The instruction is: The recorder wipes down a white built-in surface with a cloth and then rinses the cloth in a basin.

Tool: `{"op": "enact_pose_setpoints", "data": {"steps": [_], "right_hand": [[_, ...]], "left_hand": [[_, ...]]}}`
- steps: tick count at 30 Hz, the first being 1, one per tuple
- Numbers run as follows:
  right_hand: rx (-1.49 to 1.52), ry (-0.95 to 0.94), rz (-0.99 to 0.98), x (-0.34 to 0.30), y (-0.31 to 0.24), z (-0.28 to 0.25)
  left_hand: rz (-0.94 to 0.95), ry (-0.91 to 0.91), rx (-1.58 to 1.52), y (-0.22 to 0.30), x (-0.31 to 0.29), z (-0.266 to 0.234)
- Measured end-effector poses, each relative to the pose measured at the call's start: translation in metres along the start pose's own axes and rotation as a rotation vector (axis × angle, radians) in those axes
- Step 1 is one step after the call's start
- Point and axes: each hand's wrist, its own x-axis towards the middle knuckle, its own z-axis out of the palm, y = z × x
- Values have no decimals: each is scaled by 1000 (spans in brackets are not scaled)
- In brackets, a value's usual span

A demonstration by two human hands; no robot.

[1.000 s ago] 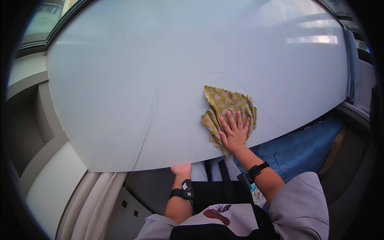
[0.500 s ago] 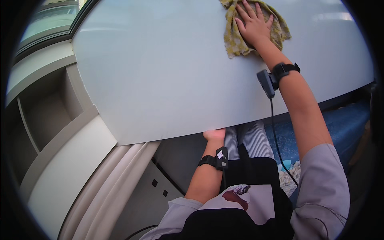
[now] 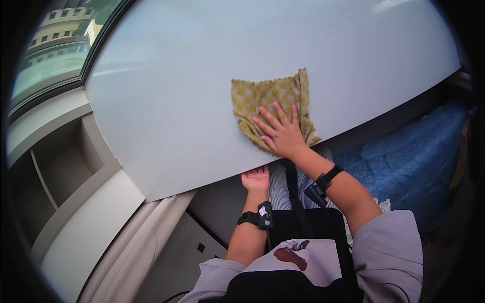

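Observation:
My right hand (image 3: 284,132) lies flat with its fingers spread, pressing on a yellow-and-beige checked cloth (image 3: 257,96). The cloth is spread on a white tabletop (image 3: 166,111), close to the near edge, with its lower side bunched up around my hand. Palm up, my left hand (image 3: 256,179) is at the underside of the table's near edge. That edge hides its fingers, so whether it holds anything cannot be seen. Each forearm wears a black strap with a small black device.
A window (image 3: 55,60) borders the table at the far left, with an open shelf (image 3: 65,156) below it. Beige curtain fabric (image 3: 136,242) hangs at the lower left. Blue patterned fabric (image 3: 404,161) lies beyond the table edge at the right.
My right hand has come from the far side toward the near edge and leftward, bringing the cloth with it. More of my left palm shows below the edge.

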Motion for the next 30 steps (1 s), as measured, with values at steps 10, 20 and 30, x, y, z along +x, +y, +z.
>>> {"op": "enact_pose_setpoints", "data": {"steps": [10,20,30], "right_hand": [[119,-269,-505,3,34,-62],[-196,-221,-270,-30,111,-173],[-385,75,123,111,91,-117]], "left_hand": [[-132,-194,41,-15,-62,62],[-286,-199,-130,-40,-91,86],[21,-705,135,-80,-25,65]]}}
